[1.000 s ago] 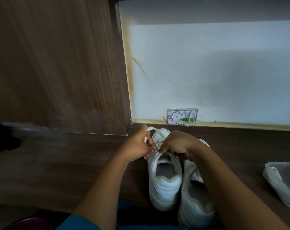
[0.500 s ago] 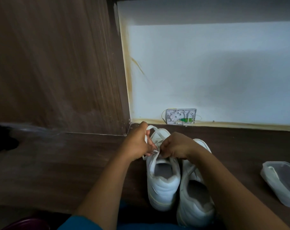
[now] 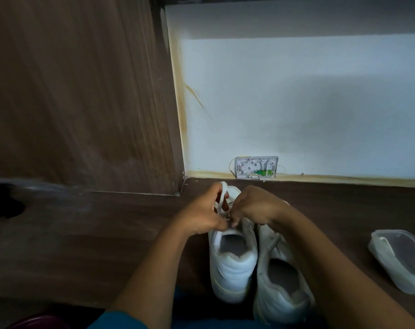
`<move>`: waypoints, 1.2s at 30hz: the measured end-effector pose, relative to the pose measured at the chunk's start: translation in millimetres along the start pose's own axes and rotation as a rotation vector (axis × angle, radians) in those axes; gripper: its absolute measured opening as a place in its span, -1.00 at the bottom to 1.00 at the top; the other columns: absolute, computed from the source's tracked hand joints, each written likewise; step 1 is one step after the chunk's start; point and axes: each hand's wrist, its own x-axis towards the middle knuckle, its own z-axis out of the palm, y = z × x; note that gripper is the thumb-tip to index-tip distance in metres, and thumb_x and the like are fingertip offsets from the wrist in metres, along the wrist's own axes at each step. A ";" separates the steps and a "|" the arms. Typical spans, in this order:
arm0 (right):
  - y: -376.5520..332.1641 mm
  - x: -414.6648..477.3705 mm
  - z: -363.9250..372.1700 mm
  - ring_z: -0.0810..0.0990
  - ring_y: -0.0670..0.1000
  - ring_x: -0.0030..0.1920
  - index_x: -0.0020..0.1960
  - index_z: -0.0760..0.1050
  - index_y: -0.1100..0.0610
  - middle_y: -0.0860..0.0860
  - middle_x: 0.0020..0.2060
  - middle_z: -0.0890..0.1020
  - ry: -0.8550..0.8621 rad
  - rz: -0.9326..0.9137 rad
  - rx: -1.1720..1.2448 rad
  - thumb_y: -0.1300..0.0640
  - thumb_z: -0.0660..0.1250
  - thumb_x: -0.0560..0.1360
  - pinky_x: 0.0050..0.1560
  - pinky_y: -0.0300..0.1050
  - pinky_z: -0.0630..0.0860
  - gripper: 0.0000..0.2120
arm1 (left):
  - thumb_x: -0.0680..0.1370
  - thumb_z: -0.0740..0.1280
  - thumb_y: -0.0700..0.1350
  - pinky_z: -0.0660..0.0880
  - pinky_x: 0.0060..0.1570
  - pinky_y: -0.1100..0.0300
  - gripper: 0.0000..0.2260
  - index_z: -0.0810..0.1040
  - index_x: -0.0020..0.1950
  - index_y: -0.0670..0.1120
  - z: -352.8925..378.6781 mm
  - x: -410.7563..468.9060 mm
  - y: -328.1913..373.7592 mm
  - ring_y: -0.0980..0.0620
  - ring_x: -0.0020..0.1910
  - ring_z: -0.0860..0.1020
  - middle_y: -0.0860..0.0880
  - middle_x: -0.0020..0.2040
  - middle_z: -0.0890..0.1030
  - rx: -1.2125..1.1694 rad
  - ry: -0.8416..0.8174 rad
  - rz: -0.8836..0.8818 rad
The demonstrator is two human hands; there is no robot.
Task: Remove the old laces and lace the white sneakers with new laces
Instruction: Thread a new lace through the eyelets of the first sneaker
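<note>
Head view: both hands pinched on the lace at the left sneaker's throat.

Left hand (image 3: 203, 213) and right hand (image 3: 252, 207) grip the lace (image 3: 222, 198) over the left sneaker (image 3: 232, 264) on the table (image 3: 83, 245); uneven pull risks dragging a lace end back out of its eyelet.

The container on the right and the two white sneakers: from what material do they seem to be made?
The container looks like translucent, frosted plastic: the dark tabletop shows dimly through its walls. The left sneaker and right sneaker look like smooth white leather or a synthetic imitation, with a soft sheen and padded collars; which one cannot be told. The tabletop appears to be wood-grain laminate.
</note>
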 end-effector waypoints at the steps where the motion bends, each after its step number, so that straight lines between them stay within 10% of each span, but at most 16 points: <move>1: -4.9 -5.4 -6.5 0.32 -0.12 -0.56 -0.38 0.61 0.26 0.02 -0.57 0.48 -0.018 -0.018 0.029 0.36 0.42 0.24 -0.48 -0.28 0.23 -0.95 | 0.21 0.42 -0.32 0.49 -0.19 0.10 -0.47 0.36 0.07 0.03 0.9 -0.1 0.0 0.00 -0.12 0.53 -0.08 -0.07 0.52 0.032 0.030 -0.008; 7: -17.4 -32.4 -50.3 0.20 -0.13 -0.65 -0.46 0.59 0.25 0.05 -0.64 0.40 -0.098 -0.258 0.778 0.33 0.31 0.12 -0.55 -0.43 0.12 -0.92 | 0.31 0.52 -0.19 0.48 -0.19 0.18 -0.56 0.58 0.14 0.07 0.2 2.1 -1.3 0.13 -0.12 0.53 -0.08 -0.02 0.53 0.206 0.068 0.182; 11: -9.4 -30.1 -50.7 0.30 -0.10 -0.60 -0.31 0.64 0.19 0.08 -0.55 0.43 -0.138 -0.161 0.557 0.20 0.39 0.08 -0.57 -0.38 0.25 -0.81 | 0.45 0.44 -0.11 0.49 -0.22 0.09 -0.80 0.62 -0.21 -0.26 2.4 -1.7 7.9 0.09 -0.29 0.52 -0.11 -0.28 0.57 0.203 0.158 0.234; 15: 1.6 -20.4 -29.5 0.56 -0.02 -0.38 -0.02 0.60 0.25 0.12 -0.35 0.59 -0.177 -0.012 0.075 0.37 0.40 0.35 -0.26 -0.12 0.58 -0.79 | 0.51 0.23 -0.45 0.38 -0.49 0.38 -0.69 0.58 -0.29 -0.11 6.5 -1.4 16.6 0.23 -0.53 0.43 0.10 -0.50 0.54 -0.062 0.238 0.164; 20: 2.9 -11.3 0.1 0.61 0.04 -0.39 -0.30 0.54 0.01 0.01 -0.44 0.61 0.015 -0.141 -0.028 0.34 0.35 0.43 -0.29 -0.18 0.60 -0.74 | 0.50 0.22 -0.47 0.43 -0.50 0.32 -0.71 0.59 -0.27 -0.16 8.3 -3.1 28.6 0.15 -0.52 0.46 0.02 -0.44 0.60 -0.309 0.327 0.244; 25: 6.2 -7.9 0.1 0.57 0.02 -0.37 -0.19 0.62 0.14 0.25 -0.25 0.65 0.037 -0.120 0.126 0.31 0.37 0.46 -0.34 -0.21 0.59 -0.88 | 0.50 0.21 -0.45 0.40 -0.47 0.29 -0.76 0.60 -0.10 -0.19 4.2 -2.7 25.9 0.08 -0.45 0.43 -0.12 -0.34 0.53 -0.364 0.305 0.190; 30: -4.0 -10.8 -14.9 0.51 -0.03 -0.45 -0.24 0.55 0.22 0.10 -0.43 0.57 0.147 -0.155 0.491 0.35 0.34 0.48 -0.42 -0.26 0.50 -0.87 | 0.40 0.34 -0.44 0.37 -0.42 0.38 -0.79 0.62 -0.15 -0.16 2.7 -5.8 16.8 0.28 -0.48 0.46 0.12 -0.44 0.57 0.080 0.012 0.042; 36: -11.3 -24.2 -35.8 0.55 -0.04 -0.47 -0.31 0.61 0.15 0.07 -0.43 0.57 -0.031 -0.349 0.944 0.36 0.40 0.33 -0.44 -0.23 0.53 -0.87 | 0.42 0.47 -0.21 0.39 -0.37 0.10 -0.77 0.56 -0.34 -0.34 0.6 -0.5 10.7 0.01 -0.40 0.42 -0.19 -0.41 0.49 0.226 0.171 0.151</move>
